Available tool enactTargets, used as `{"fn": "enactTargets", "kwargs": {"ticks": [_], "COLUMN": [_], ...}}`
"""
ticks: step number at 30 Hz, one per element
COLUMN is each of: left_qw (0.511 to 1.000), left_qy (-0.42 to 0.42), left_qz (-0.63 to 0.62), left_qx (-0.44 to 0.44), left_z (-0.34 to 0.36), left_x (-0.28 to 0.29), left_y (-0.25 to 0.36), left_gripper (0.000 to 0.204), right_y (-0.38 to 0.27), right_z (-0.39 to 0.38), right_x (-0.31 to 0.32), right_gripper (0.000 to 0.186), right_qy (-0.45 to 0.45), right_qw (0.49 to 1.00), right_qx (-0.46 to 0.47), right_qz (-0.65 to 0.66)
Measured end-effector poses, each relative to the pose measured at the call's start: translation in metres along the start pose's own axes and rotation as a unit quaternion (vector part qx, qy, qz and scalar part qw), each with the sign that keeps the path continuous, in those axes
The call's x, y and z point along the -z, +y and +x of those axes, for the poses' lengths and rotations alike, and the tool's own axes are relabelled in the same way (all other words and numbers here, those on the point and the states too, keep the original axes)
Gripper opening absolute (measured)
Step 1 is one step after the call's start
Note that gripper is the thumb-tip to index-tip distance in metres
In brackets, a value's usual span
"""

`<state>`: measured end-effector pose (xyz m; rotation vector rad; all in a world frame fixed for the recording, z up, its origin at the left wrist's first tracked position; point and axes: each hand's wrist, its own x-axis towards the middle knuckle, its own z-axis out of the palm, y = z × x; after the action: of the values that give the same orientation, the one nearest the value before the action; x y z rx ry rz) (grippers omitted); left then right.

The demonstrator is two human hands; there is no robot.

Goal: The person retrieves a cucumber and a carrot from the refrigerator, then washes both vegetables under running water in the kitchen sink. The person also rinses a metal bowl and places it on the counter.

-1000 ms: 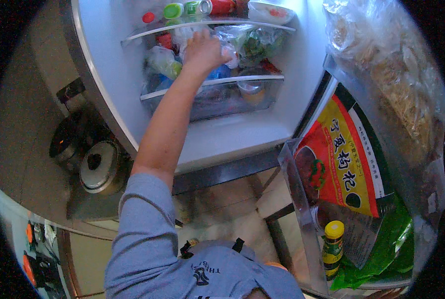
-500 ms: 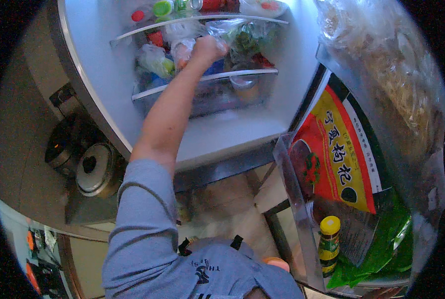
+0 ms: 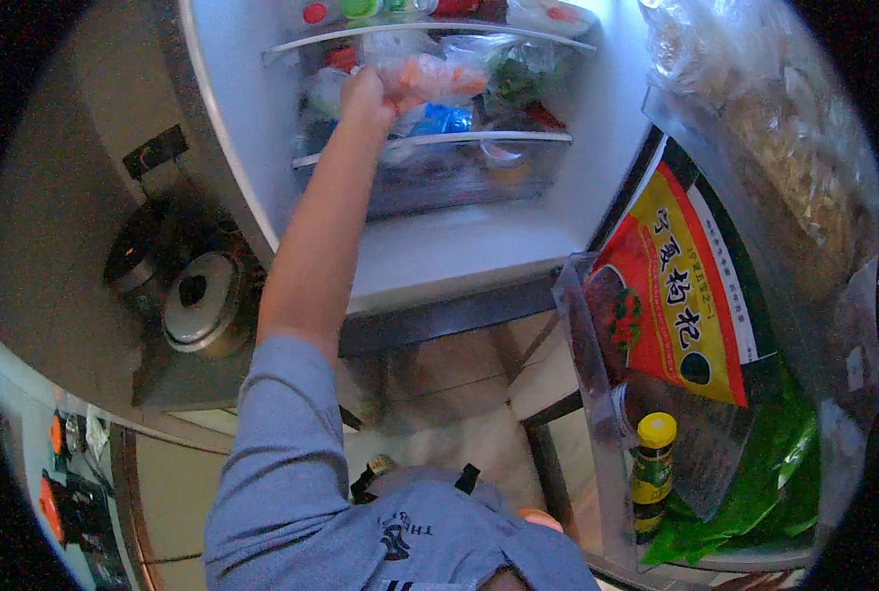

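My left hand (image 3: pixel 364 93) reaches into the open fridge, on the middle shelf. Its fingers are closed on a clear plastic bag (image 3: pixel 430 79) with orange-pink pieces inside, whose exact kind I cannot make out. The bag stretches rightward from the hand. A blue package (image 3: pixel 442 119) lies just below it. To the right sits a clear bag with leafy greens (image 3: pixel 518 79); left of the hand another pale bag (image 3: pixel 321 96) is partly covered. My right hand is out of view.
The shelf's front edge (image 3: pixel 528 136) runs below the bags, above a clear drawer (image 3: pixel 430 182). On the right, the open door's bin holds a yellow-capped bottle (image 3: pixel 653 473), a red-and-yellow packet (image 3: pixel 676 295) and a green bag (image 3: pixel 755 492). A lidded pot (image 3: pixel 201 300) stands at left.
My left hand has moved left along the shelf. The orange-pink bag now extends to its right, and more of the blue package shows. The whole view has shifted slightly.
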<state>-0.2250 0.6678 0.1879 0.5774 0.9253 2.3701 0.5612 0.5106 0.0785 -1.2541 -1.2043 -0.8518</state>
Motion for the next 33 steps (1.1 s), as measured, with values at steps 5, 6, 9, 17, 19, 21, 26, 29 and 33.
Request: {"fn": "enactTargets", "kwargs": {"ticks": [5, 6, 9, 17, 19, 21, 26, 29, 33], "left_qw": [0.995, 0.992, 0.977, 0.980, 0.981, 0.984, 0.992, 0.993, 0.989], "left_qy": [-0.035, -0.029, -0.074, -0.032, 0.001, 0.012, 0.060, 0.078, 0.115], "left_qz": [-0.097, -0.112, -0.169, -0.114, -0.118, -0.119, -0.086, -0.082, -0.089], "left_qx": [0.019, 0.046, 0.106, 0.162, 0.152, 0.135, 0.066, 0.026, -0.017], "left_z": [-0.086, -0.107, -0.169, -0.317, -0.357, -0.396, -0.491, -0.543, -0.618], "left_x": [0.025, 0.031, 0.049, 0.127, 0.151, 0.172, 0.206, 0.215, 0.219], "left_y": [-0.003, -0.006, -0.010, 0.044, 0.074, 0.108, 0.158, 0.182, 0.210], "left_gripper": [0.032, 0.031, 0.031, 0.028, 0.027, 0.026, 0.026, 0.026, 0.025], "right_y": [-0.033, -0.042, -0.060, -0.055, -0.085, -0.136, -0.271, -0.324, -0.375], "right_z": [0.013, 0.013, 0.004, -0.026, -0.016, 0.000, 0.024, 0.027, 0.036], "right_x": [0.001, 0.004, 0.025, 0.075, 0.094, 0.105, 0.108, 0.091, 0.065], "right_gripper": [0.064, 0.065, 0.071, 0.041, 0.040, 0.040, 0.048, 0.048, 0.047], "right_qy": [-0.024, -0.029, -0.034, -0.036, -0.110, -0.145, -0.265, -0.237, -0.152], "right_qw": [0.997, 0.996, 0.994, 0.954, 0.906, 0.871, 0.798, 0.788, 0.780], "right_qx": [0.016, 0.015, -0.054, 0.277, 0.364, 0.433, 0.477, 0.517, 0.568], "right_qz": [0.073, 0.089, 0.090, 0.108, 0.185, 0.180, 0.255, 0.236, 0.214]}}
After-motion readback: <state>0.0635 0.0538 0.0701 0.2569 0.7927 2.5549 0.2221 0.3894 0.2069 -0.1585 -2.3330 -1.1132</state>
